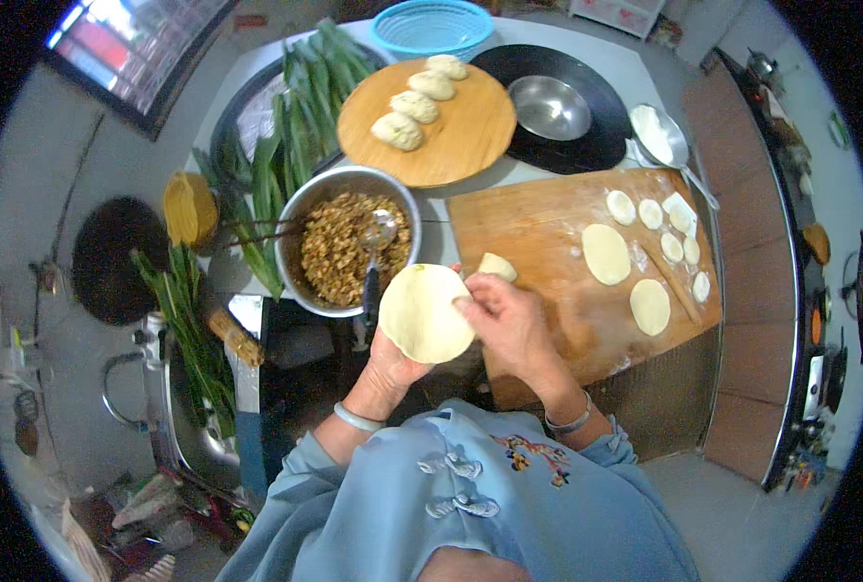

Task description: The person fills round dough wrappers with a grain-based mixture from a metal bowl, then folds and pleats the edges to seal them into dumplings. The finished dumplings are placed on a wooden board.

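Observation:
A round dough wrapper (426, 314) lies across my left hand (396, 359), which supports it from below. At its right edge, my right hand (503, 314) pinches the dough between thumb and fingers. Just beyond the wrapper stands a metal pot (286, 268) of chopped filling (337, 251), with a black-handled spoon (371, 280) and chopsticks (264, 221) in it. On the wooden board (533, 218) to the right are two rolled wrappers (606, 254), several small dough discs (620, 208), a rolling pin (670, 282) and a dough lump (497, 267) partly behind my right hand.
Several filled dumplings (414, 107) line a round wooden board (475, 138) at the back. Beside it are a black tray (606, 142) holding a steel bowl (549, 108), a flour bowl (657, 134), a blue basket (431, 29) and long green leaves (286, 138). A sink (184, 429) is at left.

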`<state>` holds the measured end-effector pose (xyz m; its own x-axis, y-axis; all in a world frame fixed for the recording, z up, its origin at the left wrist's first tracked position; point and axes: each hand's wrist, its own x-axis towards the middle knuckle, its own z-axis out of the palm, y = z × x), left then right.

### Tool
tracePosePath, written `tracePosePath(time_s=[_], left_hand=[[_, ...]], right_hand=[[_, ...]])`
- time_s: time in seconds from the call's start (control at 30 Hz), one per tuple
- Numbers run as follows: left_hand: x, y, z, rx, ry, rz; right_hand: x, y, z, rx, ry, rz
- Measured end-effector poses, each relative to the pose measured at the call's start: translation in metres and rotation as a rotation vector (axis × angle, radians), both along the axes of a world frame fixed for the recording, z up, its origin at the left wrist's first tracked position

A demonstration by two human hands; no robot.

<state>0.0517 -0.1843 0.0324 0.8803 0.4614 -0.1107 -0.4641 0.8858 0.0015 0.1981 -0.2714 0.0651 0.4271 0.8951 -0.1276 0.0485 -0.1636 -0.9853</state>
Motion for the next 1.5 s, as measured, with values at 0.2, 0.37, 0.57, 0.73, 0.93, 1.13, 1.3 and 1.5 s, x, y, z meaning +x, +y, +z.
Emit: tracePosePath(time_s=[0.2,0.37,0.57,0.73,0.93,1.13,1.3,1.5], left_hand=[[-0.068,0.055,0.019,-0.074,0.139,0.079],[-0.119,0.099,0.000,0.062,0.298,0.198],[-0.148,0.138,-0.014,-0.004,0.307,0.128],[-0.167,0.162,-0.042,0.009,0.386,0.102],[-0.184,0.177,-0.069,0.094,0.531,0.140],[-0.196,0.191,-0.078,0.074,0.504,0.108],[-0.196,0.195,-0.089,0.049,0.456,0.115],[-0.196,0.193,-0.093,0.022,0.398,0.126]], right_hand=[[-0.040,0.068,-0.026,-0.109,-0.300,0.019],[-0.101,0.113,-0.047,-0.272,-0.808,0.198],[-0.111,0.146,-0.067,-0.448,-0.813,0.144],[-0.073,0.151,-0.064,-0.453,0.106,0.102],[-0.064,0.141,-0.036,-0.479,-0.348,0.211],[-0.051,0.165,-0.006,-0.193,-1.540,0.337],[-0.040,0.177,-0.010,-0.289,-1.624,0.487],[-0.035,0.148,-0.009,-0.456,-1.108,0.578]])
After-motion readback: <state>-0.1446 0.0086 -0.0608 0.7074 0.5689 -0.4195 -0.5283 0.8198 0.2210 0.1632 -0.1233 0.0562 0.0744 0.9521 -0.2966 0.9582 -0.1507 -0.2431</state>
